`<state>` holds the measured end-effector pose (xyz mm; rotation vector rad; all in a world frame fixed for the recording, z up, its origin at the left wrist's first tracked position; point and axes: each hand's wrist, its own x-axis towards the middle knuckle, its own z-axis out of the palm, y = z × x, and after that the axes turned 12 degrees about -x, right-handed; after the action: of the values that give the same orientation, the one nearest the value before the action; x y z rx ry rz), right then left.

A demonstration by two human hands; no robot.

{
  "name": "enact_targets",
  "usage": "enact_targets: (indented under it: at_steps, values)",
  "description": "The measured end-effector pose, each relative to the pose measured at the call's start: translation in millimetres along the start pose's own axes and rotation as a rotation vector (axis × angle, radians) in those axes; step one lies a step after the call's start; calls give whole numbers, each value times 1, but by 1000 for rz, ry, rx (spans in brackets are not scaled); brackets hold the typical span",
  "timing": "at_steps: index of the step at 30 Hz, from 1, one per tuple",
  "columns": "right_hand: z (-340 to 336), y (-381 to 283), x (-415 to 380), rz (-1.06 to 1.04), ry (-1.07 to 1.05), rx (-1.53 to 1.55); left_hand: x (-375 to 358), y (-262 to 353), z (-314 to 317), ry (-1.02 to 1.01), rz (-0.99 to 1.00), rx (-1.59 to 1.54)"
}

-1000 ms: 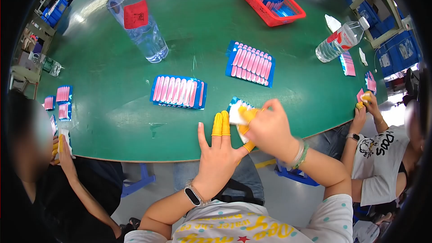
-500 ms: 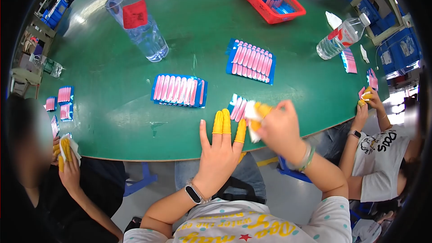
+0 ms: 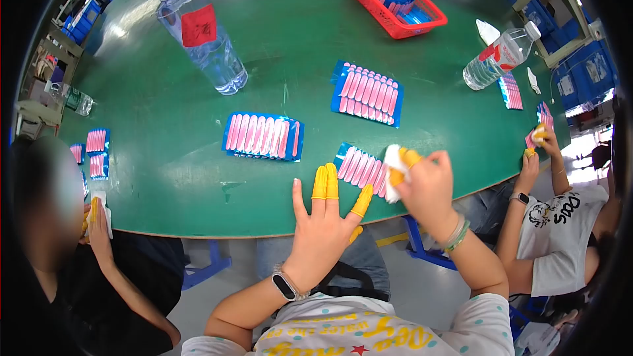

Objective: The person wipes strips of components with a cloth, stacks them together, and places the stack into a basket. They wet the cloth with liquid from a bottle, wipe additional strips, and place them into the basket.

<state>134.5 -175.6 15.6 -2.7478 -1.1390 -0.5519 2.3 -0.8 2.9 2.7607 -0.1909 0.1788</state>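
My left hand (image 3: 323,234) lies flat with its fingers spread at the table's front edge, yellow finger cots on several fingertips. Its index finger touches the lower edge of a blue card with a row of pink, rounded strips (image 3: 359,167). My right hand (image 3: 427,188), also in yellow finger cots and slightly blurred, pinches a folded white cloth or tissue (image 3: 392,170) against the card's right end, hiding that end. Beyond my hands are two stacks of similar cards, one left (image 3: 262,134) and one right (image 3: 367,94).
A large water bottle (image 3: 204,39) stands at the back left of the green table (image 3: 158,191). A red basket (image 3: 395,23) holding blue pieces sits at the back. A smaller bottle (image 3: 501,56) is at right. Co-workers sit on both sides, their hands near similar cards.
My right hand has moved to the right with the white cloth, uncovering more of the card's strips. My left index finger has swung right onto the card's lower edge.
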Motion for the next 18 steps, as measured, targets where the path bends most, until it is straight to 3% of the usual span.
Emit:
enact_targets:
  at_steps: [3, 6, 9, 18]
  values:
    - [1, 6, 2, 112, 9, -27, 2, 0, -1, 24, 14, 4]
    - [-10, -18, -11, -61, 10, -37, -1, 2, 0, 14, -10, -5]
    - [-10, -18, -16, -102, -7, 30, 0, -2, 1, 34, -13, -14]
    - [-7, 13, 4, -9, 7, -124, -12, -5, 3, 133, 36, -100]
